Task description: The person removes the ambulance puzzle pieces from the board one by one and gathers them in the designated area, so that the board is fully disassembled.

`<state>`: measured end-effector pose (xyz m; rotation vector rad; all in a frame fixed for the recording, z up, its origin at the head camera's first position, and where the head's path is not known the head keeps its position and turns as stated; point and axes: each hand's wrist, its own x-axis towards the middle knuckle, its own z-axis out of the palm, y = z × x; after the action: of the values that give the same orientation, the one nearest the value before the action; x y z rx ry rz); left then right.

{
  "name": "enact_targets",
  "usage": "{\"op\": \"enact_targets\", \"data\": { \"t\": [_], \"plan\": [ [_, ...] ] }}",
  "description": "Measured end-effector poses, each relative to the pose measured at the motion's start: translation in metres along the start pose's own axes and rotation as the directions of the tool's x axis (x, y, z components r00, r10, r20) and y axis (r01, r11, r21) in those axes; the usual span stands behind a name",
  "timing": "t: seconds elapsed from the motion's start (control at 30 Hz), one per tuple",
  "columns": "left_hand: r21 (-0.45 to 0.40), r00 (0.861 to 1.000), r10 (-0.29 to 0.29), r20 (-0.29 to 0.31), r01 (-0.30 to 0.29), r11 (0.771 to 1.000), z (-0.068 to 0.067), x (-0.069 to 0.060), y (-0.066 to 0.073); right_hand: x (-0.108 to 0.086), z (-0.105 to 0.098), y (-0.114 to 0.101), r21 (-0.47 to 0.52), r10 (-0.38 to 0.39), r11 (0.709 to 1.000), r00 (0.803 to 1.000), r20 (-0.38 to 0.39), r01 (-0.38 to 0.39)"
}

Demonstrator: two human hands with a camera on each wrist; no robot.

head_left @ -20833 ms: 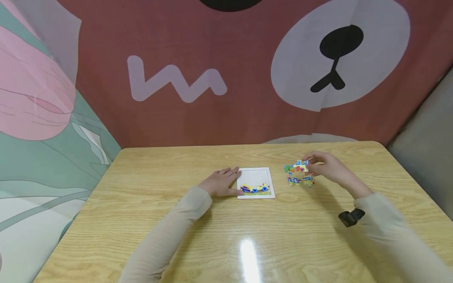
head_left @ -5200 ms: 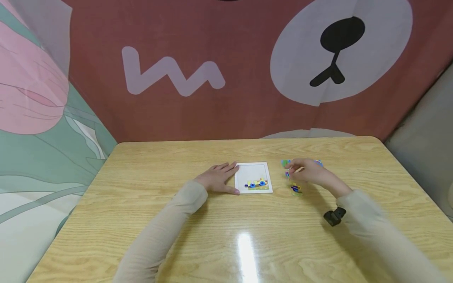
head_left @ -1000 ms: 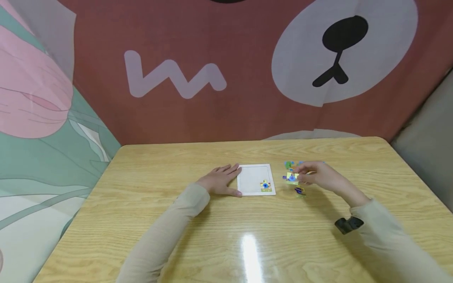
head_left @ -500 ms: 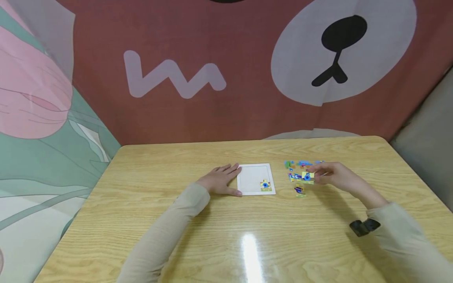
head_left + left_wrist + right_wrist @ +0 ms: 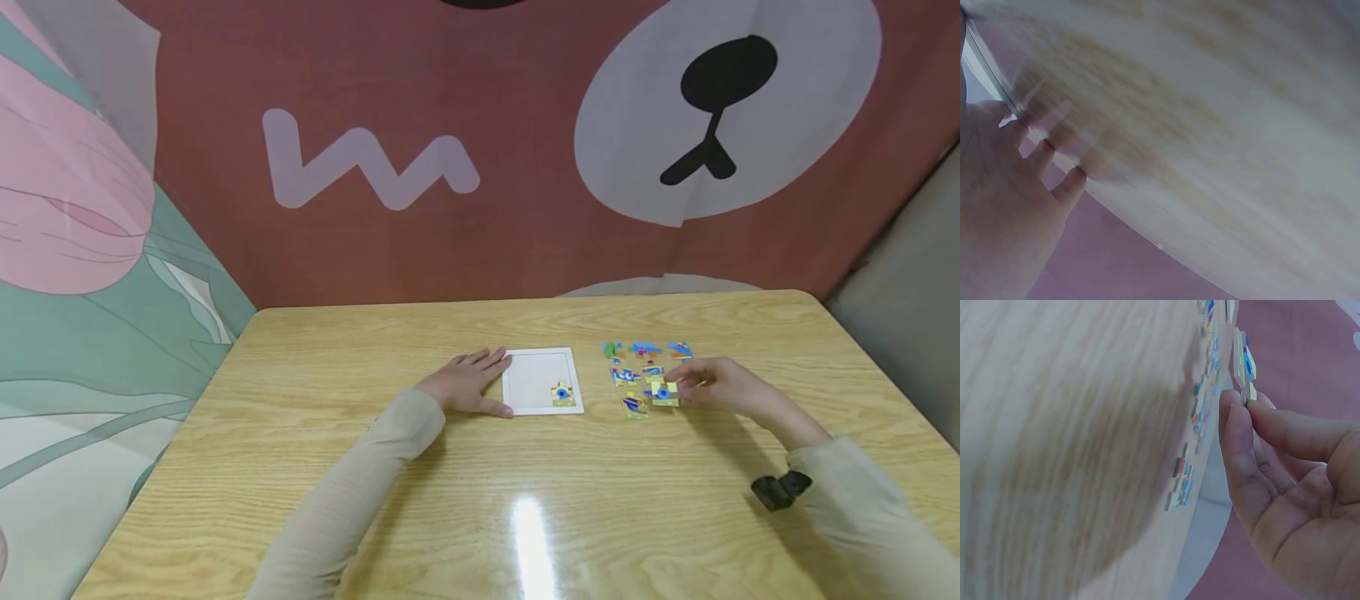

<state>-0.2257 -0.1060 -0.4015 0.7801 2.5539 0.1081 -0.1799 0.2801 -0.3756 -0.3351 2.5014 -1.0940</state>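
Observation:
My left hand lies flat with spread fingers at the left edge of a white square puzzle frame. In the frame's lower right corner sits one jigsaw piece with a blue wheel. My right hand pinches another jigsaw piece, yellow with a blue wheel, between thumb and fingers. The right wrist view shows that pinched piece held off the table, edge-on. Left and behind it lie several loose puzzle pieces. In the left wrist view my left hand touches the tabletop.
Another loose piece lies nearest me, right of the frame. A wooden table carries everything and meets a brown patterned wall at the back. A black device is strapped on my right wrist.
The wheel-and-yellow pieces once in the frame are down to one; the other is pinched in my right hand, which has moved right and toward me. My left hand stays put.

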Motion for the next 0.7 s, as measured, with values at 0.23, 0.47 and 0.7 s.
{"op": "enact_targets", "data": {
  "t": [0.23,0.47,0.7],
  "plan": [
    [0.011,1.0,-0.001,-0.003,0.001,1.0,0.0,0.0,0.0,0.001,0.001,0.005,0.03,0.032,0.999,0.999,0.034,-0.033],
    [0.015,1.0,-0.002,-0.003,0.002,1.0,-0.001,-0.001,0.001,0.001,0.001,0.009,0.041,0.044,0.998,0.997,0.06,-0.046],
    [0.014,1.0,-0.004,-0.002,0.004,1.0,-0.001,-0.001,0.002,0.002,0.002,0.011,0.054,0.017,0.998,0.997,0.08,-0.022]
  ]
}}
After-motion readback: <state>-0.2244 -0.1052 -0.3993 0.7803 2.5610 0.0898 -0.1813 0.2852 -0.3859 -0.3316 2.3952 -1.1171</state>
